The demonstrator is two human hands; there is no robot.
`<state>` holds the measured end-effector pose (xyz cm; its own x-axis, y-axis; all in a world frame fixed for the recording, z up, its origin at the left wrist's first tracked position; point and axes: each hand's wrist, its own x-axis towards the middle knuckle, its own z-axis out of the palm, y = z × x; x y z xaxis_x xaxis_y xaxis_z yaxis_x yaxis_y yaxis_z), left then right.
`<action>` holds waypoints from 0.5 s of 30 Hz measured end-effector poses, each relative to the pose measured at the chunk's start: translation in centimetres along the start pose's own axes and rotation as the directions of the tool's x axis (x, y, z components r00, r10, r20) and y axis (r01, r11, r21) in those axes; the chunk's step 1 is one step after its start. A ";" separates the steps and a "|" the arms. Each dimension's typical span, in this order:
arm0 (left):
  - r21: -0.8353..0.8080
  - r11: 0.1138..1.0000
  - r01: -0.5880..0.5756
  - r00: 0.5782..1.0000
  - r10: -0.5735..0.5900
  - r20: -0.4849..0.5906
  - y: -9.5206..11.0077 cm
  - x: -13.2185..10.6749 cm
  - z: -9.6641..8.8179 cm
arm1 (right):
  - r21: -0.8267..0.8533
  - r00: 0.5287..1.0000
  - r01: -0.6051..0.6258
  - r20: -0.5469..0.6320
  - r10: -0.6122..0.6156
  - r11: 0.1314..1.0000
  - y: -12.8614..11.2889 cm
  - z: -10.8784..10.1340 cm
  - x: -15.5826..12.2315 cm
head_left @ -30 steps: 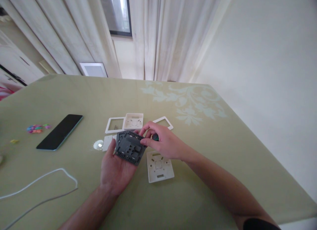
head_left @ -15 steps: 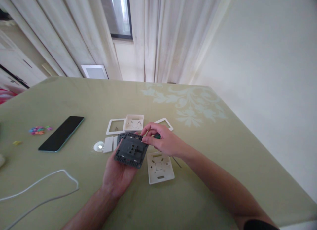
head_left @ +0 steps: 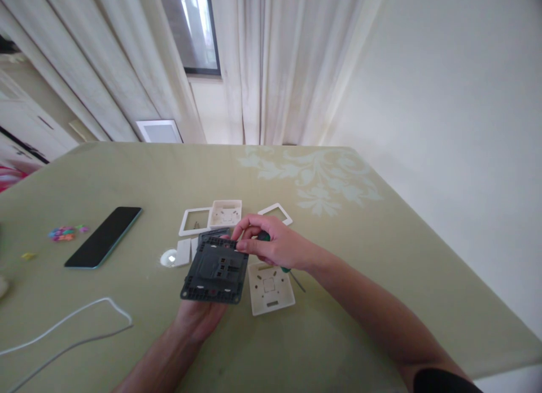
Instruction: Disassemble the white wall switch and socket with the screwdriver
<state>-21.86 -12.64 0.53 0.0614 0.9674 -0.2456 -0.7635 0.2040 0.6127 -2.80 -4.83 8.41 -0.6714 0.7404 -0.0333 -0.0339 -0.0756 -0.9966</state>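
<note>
My left hand (head_left: 201,319) is closed under a dark grey wall switch module (head_left: 218,271), holding it back side up above the table. Its fingers are mostly hidden below the module. At the module's far right corner, the thumb and forefinger of my right hand (head_left: 277,243) touch the edge. The same hand keeps a screwdriver (head_left: 264,236) with a green handle tucked in its palm, the thin metal shaft pointing down to the right. Under that hand lies a white back box (head_left: 271,300), flat on the table. A second dark grey module (head_left: 214,233) is partly covered behind the held one.
Beyond the hands lie another white box (head_left: 226,213) and two white frames (head_left: 183,223) (head_left: 287,217). White switch covers (head_left: 183,252) sit left of the module. Farther left are a phone (head_left: 104,238), small coloured pieces (head_left: 62,234) and a white cable (head_left: 76,345).
The module has turned in my left hand and its near edge has swung down and left, covering more of the palm. My right hand stays at its far corner, still with the screwdriver.
</note>
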 end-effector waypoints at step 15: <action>0.469 0.881 -0.060 0.993 0.007 0.114 -0.9 8.8 8.3 | -0.035 0.849 0.399 -0.364 -0.383 0.916 -6.9 -5.2 -3.8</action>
<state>-15.31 -3.09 4.02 0.1289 0.9796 -0.1540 -0.3749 0.1919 0.9070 3.83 -3.70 15.00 -0.2870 0.9007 0.3261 -0.2731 0.2494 -0.9291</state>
